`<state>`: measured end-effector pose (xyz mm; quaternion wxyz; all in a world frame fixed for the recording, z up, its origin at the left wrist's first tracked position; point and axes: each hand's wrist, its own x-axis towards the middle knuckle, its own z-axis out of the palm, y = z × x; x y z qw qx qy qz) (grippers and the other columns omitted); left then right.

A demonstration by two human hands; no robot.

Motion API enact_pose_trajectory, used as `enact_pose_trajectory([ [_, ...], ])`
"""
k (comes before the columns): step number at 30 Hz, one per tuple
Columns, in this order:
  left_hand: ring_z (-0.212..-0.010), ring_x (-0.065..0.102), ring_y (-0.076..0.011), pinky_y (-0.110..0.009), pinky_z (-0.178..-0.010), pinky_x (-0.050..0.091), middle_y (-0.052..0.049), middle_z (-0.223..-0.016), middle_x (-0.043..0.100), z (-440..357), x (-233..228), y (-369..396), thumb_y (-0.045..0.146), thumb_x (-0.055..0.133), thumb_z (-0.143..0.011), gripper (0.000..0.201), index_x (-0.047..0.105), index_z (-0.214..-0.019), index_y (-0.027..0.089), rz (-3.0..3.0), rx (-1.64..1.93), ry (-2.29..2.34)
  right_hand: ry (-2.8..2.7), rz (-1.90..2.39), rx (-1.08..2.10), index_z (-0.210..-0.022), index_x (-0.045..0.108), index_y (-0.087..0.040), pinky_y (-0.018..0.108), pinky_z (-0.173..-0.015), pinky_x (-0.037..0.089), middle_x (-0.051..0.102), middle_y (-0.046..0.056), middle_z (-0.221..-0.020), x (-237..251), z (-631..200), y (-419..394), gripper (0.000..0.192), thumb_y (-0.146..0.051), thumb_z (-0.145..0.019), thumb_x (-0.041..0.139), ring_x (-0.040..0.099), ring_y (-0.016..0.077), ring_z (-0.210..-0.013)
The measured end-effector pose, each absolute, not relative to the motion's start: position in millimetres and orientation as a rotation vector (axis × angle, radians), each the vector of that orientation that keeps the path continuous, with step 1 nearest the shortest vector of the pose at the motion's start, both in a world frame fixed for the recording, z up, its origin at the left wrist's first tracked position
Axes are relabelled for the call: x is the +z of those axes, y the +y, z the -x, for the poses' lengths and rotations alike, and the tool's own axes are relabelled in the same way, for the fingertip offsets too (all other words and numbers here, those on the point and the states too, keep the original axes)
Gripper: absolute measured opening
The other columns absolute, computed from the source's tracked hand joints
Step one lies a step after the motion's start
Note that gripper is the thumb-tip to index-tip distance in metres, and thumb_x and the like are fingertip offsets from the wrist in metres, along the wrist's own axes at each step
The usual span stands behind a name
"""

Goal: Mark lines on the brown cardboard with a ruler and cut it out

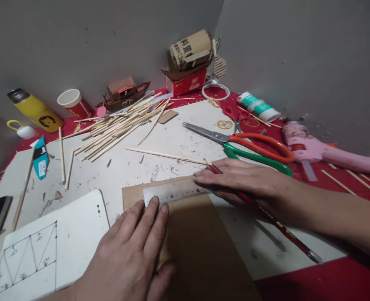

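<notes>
Ruler pinned on cardboard, both my hands flat on it.

My left hand (131, 251) pressed open fingers on the near end of the ruler (172, 191), which lay left to right along the top edge of the cardboard sheet (197, 242). My right hand (241, 182) lay flat on its far end, a pencil (266, 217) under the palm. The paper cup (73, 102) by the wall showed nothing inside.
</notes>
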<state>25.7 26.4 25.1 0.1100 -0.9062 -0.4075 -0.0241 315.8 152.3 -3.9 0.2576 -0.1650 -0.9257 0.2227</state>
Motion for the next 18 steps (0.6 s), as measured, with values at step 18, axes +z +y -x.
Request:
enact_pose_trajectory([
  [18,-0.113,0.069,-0.0332,-0.041,-0.081,0.059,-0.023,-0.134,0.063,-24.4,20.0,36.0,0.047,0.059,-0.080,0.068,0.060,-0.128,0.000,2.621,-0.127,-1.050,-2.477,0.475,0.494,-0.130,0.055,-0.018,0.030,-0.077,0.052,0.070,0.008,-0.101,5.1,-310.9,147.5,0.035,-0.009,-0.096,0.056,0.063,0.0167,-0.089],
])
